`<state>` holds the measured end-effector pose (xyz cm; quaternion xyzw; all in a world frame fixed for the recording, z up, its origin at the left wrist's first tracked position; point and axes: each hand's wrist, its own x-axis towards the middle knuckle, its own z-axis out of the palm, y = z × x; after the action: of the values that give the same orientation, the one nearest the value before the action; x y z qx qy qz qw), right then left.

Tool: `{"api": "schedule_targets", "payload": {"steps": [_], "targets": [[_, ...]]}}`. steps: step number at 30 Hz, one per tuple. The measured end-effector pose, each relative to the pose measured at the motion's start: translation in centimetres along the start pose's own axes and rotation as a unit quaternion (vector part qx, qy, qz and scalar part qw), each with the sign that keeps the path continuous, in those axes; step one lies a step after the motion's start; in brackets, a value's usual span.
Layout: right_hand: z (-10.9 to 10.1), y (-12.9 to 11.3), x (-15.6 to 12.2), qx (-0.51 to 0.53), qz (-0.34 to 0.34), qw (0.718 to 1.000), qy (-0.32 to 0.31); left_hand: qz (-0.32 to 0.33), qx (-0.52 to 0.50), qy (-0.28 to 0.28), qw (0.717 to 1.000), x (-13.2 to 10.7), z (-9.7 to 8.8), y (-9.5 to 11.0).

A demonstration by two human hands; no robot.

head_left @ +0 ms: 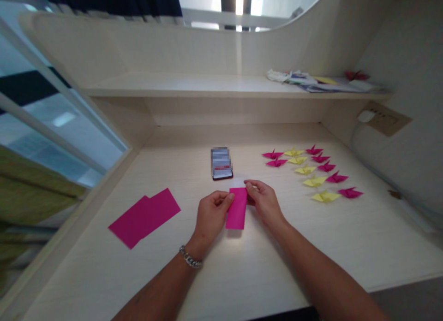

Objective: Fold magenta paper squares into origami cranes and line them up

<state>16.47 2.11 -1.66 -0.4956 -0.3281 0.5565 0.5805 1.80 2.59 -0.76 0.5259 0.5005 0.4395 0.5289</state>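
Observation:
Between my hands is a narrow pink paper rectangle (236, 212), upright in the view. My left hand (212, 215) pinches its left edge, the thumb lying on the paper. On the opposite edge, near the upper corner, my right hand (265, 201) grips it with thumb and fingers; some fingertips are hidden behind the paper. A chain bracelet (190, 258) circles the left wrist. Flat sheets of pink paper (138, 222) overlap on the desk to the left.
A phone (221, 163) with a blurred screen lies beyond my hands. Several pink and yellow paper cranes (314, 181) stand in rows at the right. Papers (328, 85) rest on the shelf (190, 86) above. A plugged cable (360, 152) runs down the right wall.

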Motion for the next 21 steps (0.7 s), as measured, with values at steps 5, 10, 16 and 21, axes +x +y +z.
{"api": "schedule_targets", "payload": {"steps": [5, 10, 16, 21], "targets": [[-0.3, 0.6, 0.2, -0.071, 0.002, 0.997, -0.016, 0.010, 0.011, 0.010, 1.000, 0.0, 0.0, 0.2], [-0.1, 0.9, 0.0, -0.077, -0.021, 0.997, 0.000, 0.037, 0.013, 0.024, 0.999, 0.0, 0.2, -0.1], [0.1, 1.1, -0.1, -0.072, 0.039, 0.994, -0.067, 0.024, 0.008, 0.053, 0.998, 0.3, -0.2, -0.2], [0.0, 1.3, -0.1, -0.061, 0.044, 0.995, -0.061, 0.011, -0.011, 0.053, 0.998, 0.5, -0.3, -0.4]]}}
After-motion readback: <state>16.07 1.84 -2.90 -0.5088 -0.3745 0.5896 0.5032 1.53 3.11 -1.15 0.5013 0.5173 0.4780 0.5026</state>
